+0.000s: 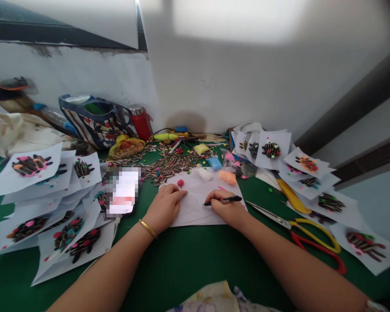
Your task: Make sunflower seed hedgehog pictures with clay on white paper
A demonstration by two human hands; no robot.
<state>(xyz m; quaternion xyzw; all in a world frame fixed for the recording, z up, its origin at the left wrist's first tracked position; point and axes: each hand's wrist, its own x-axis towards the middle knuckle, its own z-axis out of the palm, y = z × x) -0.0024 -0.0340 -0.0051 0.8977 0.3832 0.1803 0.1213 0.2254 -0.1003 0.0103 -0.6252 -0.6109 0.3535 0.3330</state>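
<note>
A white sheet of paper [195, 220] lies on the green tabletop, bearing a small pen drawing [192, 203]. My right hand [226, 210] grips a black pen [225, 200], its tip touching the paper just right of the drawing. Flat on the left part of the sheet rests my left hand [165, 203], fingers stretched out and holding nothing. A round red clay ball [180, 183] sits just beyond its fingertips. Packets of white clay [204, 174] and orange clay [227, 177] lie on the sheet's far edge.
Striped sunflower seeds [169, 164] spread behind the paper. Scissors [290, 224] and a yellow-handled cutter [290, 195] lie to the right. Decorated sheets pile up at left [26, 195] and right [312, 173]. A phone [123, 190], a striped bag [94, 121] and a red flask [140, 123] stand left.
</note>
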